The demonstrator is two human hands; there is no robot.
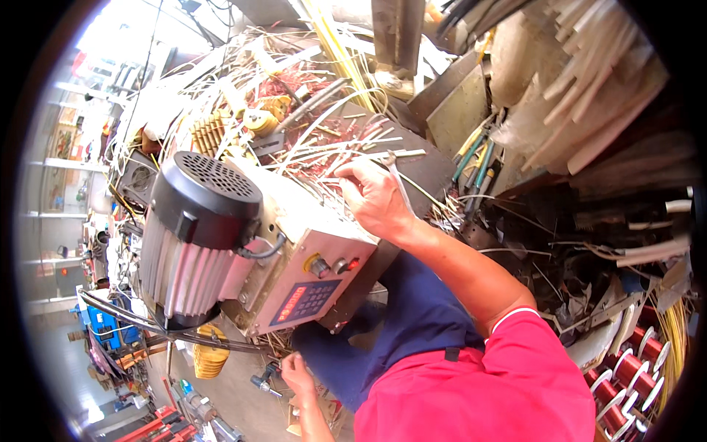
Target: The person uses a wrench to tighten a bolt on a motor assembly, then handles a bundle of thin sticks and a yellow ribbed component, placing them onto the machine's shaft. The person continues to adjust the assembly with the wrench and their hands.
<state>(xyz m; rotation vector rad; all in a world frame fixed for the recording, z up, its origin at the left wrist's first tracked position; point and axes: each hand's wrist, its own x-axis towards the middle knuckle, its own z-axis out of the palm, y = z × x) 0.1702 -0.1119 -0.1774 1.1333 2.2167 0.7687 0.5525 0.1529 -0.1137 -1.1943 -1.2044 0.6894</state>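
My right hand [374, 195] is over the littered bench, thumb and forefinger closed near some thin pale tubes [331, 153]. A slim silver tool with a forked end [398, 177] sticks out along that hand and seems gripped in it. Lower down, at the left of my legs, my left hand [298, 376] has its fingers curled; what they hold, if anything, is hidden. Left of my right hand stands a machine with a keypad panel [308, 298] and a lit red display. Its large motor [195, 236] has a black vented cover.
Yellow pulley-like formers [261, 119] and tangled strips lie on the bench. Pliers with coloured handles [479, 166] sit at its right edge. White sleeving bundles [596, 81] hang at upper right. Spools of red wire [626, 376] stand lower right. A blue box [110, 324] is at left.
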